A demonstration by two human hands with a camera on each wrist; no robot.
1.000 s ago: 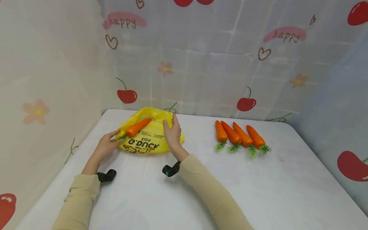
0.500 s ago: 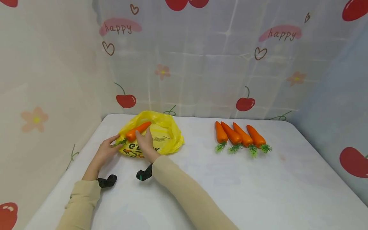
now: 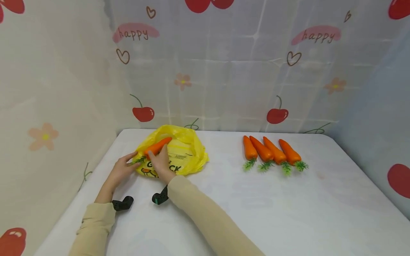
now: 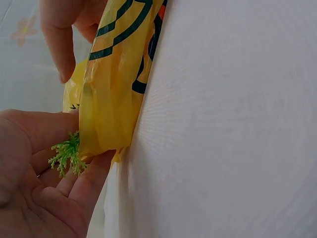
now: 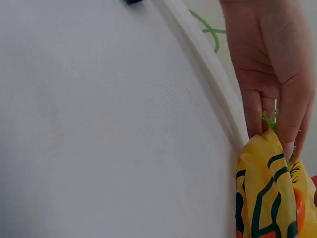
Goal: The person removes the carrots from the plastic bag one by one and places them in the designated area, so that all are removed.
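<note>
A yellow plastic bag with duck print lies on the white table, its mouth spread. One orange carrot with green leafy top rests on the bag's left part, tip toward the back. My left hand grips the bag's left edge, thumb inside and fingers beneath; the carrot's greens poke out beside that thumb in the left wrist view. Reaching over the bag's front, my right hand holds the carrot with thumb and fingers. In the left wrist view the bag hides the carrot's body.
Several orange carrots lie side by side to the right on the white table, leafy ends toward me. A printed curtain stands behind the table and at both sides. Black cameras sit on both wrists.
My right hand has moved left from the bag's right side to the carrot and holds it. The bag's mouth has slumped open. My left hand stays at the bag's left edge.
</note>
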